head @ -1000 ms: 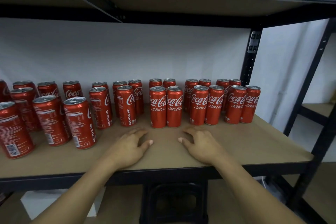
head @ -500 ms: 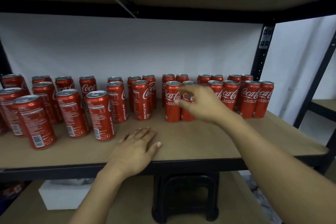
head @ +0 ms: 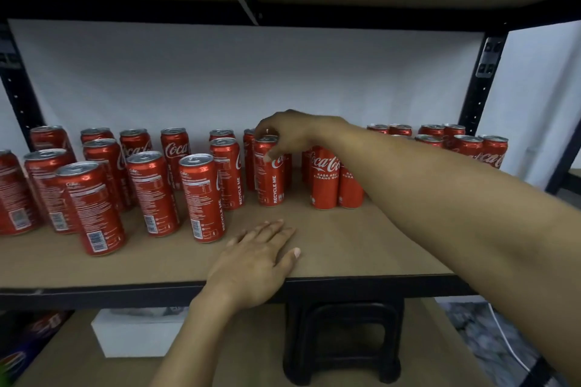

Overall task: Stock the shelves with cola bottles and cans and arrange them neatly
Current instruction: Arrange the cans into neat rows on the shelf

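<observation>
The right hand [head: 289,132] reaches across and holds one red cola can [head: 271,179] by its top. Its fingers curl over the rim and the thumb is on the side. That can stands upright on the brown shelf [head: 361,245], near the middle. The left hand [head: 256,258] lies flat on the shelf by the front edge, fingers straight, holding nothing. Other cans [head: 151,192] stand to the left, and a pair of cans [head: 325,179] stands near on the right. A black stool [head: 342,342] and a white box [head: 135,336] sit below.
</observation>
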Action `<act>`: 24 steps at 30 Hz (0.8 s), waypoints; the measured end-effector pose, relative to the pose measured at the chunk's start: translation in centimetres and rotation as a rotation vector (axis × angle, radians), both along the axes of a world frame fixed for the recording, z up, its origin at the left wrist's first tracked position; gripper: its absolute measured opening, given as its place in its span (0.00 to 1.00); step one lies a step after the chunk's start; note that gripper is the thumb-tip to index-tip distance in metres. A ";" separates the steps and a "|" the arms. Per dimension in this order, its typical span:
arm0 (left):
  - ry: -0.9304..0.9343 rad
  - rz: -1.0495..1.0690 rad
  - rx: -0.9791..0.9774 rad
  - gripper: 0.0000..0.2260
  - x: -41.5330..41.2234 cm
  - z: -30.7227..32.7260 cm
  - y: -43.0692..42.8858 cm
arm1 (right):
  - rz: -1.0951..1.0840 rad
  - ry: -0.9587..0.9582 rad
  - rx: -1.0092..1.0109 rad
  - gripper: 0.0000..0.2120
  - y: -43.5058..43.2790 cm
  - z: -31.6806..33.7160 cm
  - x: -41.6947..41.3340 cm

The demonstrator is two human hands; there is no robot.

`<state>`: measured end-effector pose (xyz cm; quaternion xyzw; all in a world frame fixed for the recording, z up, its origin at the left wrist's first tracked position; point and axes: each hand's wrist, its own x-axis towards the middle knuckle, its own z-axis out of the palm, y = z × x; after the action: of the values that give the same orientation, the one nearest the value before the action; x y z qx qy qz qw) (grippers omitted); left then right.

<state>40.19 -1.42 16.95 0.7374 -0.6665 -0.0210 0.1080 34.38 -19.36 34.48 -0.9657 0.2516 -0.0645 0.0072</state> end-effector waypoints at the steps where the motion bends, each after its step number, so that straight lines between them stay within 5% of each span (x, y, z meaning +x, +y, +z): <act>1: 0.002 0.001 -0.009 0.27 0.0 0.0 0.0 | 0.007 -0.027 0.003 0.30 -0.1 -0.4 0.1; 9: -0.007 0.097 -0.180 0.24 -1.0 -0.4 0.9 | 0.059 -0.179 0.085 0.27 2.2 -0.3 -6.1; 24: -0.051 0.099 -0.096 0.26 -1.2 -0.5 0.5 | -0.225 -0.189 0.069 0.26 0.6 -0.8 -21.0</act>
<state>38.97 -0.93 16.42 0.7636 -0.6322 0.0349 0.1269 13.37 -18.77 33.69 -0.9202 0.3584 -0.1470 0.0567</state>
